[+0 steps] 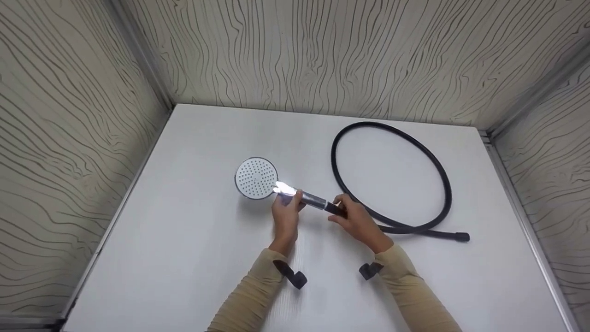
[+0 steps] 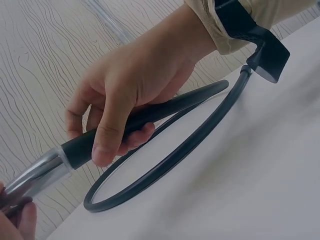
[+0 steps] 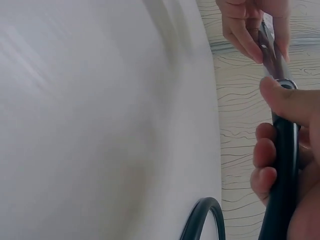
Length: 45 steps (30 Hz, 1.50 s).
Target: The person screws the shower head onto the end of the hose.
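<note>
A round shower head point(image 1: 256, 178) with a perforated pale face is held over the white table, its face toward the head camera. My left hand point(image 1: 286, 219) grips its shiny silver handle point(image 1: 315, 200), thumb on top near the head. The right hand point(image 1: 358, 221) holds the black shower hose point(image 2: 170, 105) close to one end, fingers curled round it. In the left wrist view that hose end meets the handle's end point(image 2: 62, 157) in one straight line. The right wrist view shows the thumb of my right hand point(image 3: 300, 105) lying at this joint.
The rest of the hose loops over the right side of the white table point(image 1: 184, 253), its other end point(image 1: 462, 237) pointing right. Wood-patterned panels point(image 1: 286, 55) stand behind and on both sides. Each sleeve carries a black wrist mount point(image 1: 295, 279).
</note>
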### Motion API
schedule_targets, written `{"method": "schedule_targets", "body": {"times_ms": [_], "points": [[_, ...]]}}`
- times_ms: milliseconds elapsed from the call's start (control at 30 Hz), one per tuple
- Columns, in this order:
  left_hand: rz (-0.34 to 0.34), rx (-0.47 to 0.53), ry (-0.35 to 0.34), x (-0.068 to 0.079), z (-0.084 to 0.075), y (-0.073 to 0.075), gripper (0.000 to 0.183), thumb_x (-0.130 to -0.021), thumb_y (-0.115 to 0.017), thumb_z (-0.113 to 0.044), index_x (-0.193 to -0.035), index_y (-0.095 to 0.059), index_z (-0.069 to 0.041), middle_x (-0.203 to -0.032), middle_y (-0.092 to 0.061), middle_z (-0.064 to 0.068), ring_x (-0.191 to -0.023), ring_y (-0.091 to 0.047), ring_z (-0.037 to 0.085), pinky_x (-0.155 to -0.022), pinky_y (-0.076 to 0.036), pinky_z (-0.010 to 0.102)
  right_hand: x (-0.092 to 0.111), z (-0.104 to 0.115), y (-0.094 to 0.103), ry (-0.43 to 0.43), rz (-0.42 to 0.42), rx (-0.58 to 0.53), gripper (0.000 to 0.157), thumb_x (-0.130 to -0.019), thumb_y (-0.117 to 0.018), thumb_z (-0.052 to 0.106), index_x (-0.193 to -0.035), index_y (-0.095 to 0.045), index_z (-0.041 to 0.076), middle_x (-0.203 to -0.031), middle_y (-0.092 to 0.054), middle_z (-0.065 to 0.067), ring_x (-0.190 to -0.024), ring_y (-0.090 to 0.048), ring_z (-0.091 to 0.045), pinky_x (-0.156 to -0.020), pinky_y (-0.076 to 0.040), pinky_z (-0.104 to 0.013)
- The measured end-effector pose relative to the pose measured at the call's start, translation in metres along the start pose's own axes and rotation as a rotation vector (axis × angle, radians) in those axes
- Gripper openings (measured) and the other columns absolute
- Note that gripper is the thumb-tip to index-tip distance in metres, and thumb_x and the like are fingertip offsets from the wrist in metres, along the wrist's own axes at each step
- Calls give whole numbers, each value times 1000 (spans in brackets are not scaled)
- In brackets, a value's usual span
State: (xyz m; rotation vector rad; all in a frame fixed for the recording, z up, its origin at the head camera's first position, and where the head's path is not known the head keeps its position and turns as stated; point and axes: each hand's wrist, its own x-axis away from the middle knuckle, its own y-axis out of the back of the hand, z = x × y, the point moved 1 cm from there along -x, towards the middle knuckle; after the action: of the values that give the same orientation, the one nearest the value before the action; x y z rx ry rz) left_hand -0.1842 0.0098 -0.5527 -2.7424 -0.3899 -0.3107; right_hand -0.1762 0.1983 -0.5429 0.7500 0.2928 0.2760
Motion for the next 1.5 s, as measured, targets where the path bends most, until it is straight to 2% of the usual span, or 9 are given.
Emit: {"method": "schedule_targets", "body": {"times_ms": [200,300,433,533,833,1033,1167,1367,1500], "points": [[33,-18,-20,1,-2,-1,39,-96,-61,-14,-128,-50,5,-116,-60,18,-110,-67,25,-92,-55,25,0,0,-2,98,-165,67,20,-83,-76,7,-98,-63,5,-86,-61,-4,-74,-53,-9,-64,-50,-23],[25,-13,-24,2,-5,0,34,-95,-62,-13,-123,-53,4,-113,-61,17,-107,-67,23,-91,-56,26,-1,1,-1,108,-111,117,9,-91,-68,13,-97,-66,7,-81,-57,1,-71,-49,-7,-61,-46,-22],[5,-5,-22,2,-6,1,32,-94,-63,-12,-120,-55,4,-111,-63,17,-103,-68,23,-91,-56,27,-2,1,-1,65,18,123,16,-99,-57,20,-98,-66,7,-78,-52,4,-69,-45,-6,-60,-41,-21],[-9,-4,-15,2,-5,2,34,-94,-63,-12,-123,-53,4,-112,-63,17,-103,-69,22,-90,-56,27,-1,2,-2,34,50,69,15,-96,-62,19,-105,-64,7,-82,-55,2,-72,-48,-8,-62,-43,-22],[-33,37,-3,5,-4,-1,44,-94,-63,-9,-131,-48,6,-116,-61,22,-108,-67,28,-91,-56,28,3,4,-7,91,-182,83,24,-81,-77,3,-98,-61,5,-85,-60,-4,-74,-53,-10,-63,-50,-25],[-33,32,-12,5,-6,1,41,-94,-63,-11,-129,-50,4,-115,-61,20,-107,-67,26,-91,-56,28,2,7,-6,195,-127,203,6,-93,-65,12,-95,-64,6,-76,-57,0,-67,-47,-6,-59,-45,-23],[-61,28,-21,7,-5,2,34,-94,-63,-12,-121,-53,5,-109,-61,18,-101,-69,24,-89,-57,29,2,7,-7,164,-70,145,9,-94,-64,14,-100,-63,7,-79,-55,2,-69,-45,-4,-59,-43,-21],[-57,59,-29,7,1,-1,43,-94,-62,-11,-130,-48,8,-114,-60,21,-105,-67,25,-91,-56,29,4,5,-9,122,-168,89,31,-79,-79,7,-103,-59,2,-86,-55,-3,-72,-50,-8,-60,-47,-22],[-57,76,-26,5,0,-2,45,-94,-62,-9,-132,-46,9,-116,-59,22,-109,-65,28,-91,-56,29,3,6,-7,156,-171,130,17,-85,-74,8,-97,-63,4,-83,-58,-3,-71,-51,-8,-60,-48,-23]]}}
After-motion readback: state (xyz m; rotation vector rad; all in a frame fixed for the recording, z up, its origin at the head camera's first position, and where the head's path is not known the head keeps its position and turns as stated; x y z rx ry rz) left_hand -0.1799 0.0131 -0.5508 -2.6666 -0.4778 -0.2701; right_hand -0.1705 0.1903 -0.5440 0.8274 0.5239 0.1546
